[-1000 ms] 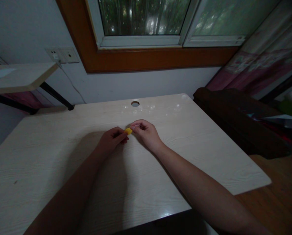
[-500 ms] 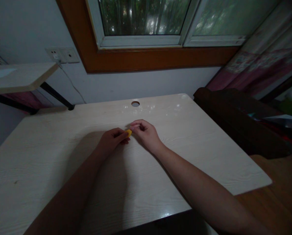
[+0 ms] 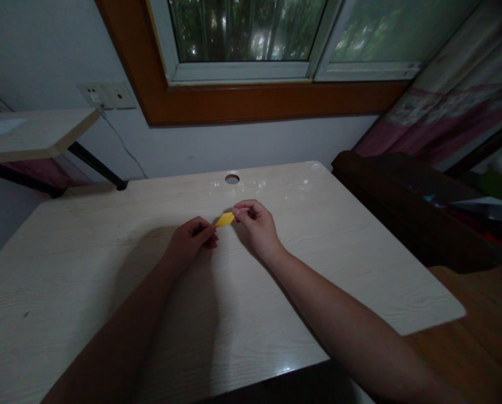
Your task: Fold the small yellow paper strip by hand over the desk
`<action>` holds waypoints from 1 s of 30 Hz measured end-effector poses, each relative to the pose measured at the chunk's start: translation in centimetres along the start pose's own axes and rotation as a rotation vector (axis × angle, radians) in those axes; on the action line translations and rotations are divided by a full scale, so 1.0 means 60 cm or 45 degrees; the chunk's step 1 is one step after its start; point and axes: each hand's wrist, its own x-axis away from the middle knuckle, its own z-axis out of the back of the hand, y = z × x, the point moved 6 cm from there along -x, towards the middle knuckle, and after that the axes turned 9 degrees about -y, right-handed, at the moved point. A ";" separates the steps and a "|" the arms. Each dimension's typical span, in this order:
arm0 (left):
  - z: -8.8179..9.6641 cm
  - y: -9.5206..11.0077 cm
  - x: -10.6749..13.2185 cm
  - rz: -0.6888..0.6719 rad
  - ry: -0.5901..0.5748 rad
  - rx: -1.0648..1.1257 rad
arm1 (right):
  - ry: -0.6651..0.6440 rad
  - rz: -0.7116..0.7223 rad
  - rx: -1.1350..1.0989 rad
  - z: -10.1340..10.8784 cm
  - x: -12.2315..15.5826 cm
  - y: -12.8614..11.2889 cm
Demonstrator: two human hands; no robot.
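Note:
Between my two hands is a small yellow piece, flat and pointed, that looks like folded paper. My left hand pinches its left tip between thumb and finger. At its upper right end, my right hand grips it with thumb and fingertips. Both hands are just above the pale wood-grain table. The ends of the yellow piece are covered by my fingertips.
A round cable hole is cut near the table's back edge. At left stands a raised shelf on black legs. Wall sockets with a cord are behind it. Dark wooden furniture borders the right side.
My right hand has shifted slightly right and up, and my left slightly left. More of the yellow piece shows between them now.

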 end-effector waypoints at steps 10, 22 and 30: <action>0.009 0.007 0.003 -0.084 0.106 0.008 | -0.006 -0.043 -0.073 -0.002 0.001 -0.003; -0.003 -0.002 -0.001 -0.021 -0.077 -0.235 | -0.177 -0.037 0.034 -0.028 0.016 -0.014; -0.003 0.003 0.000 -0.030 -0.053 -0.179 | -0.379 0.030 0.286 -0.037 0.015 -0.006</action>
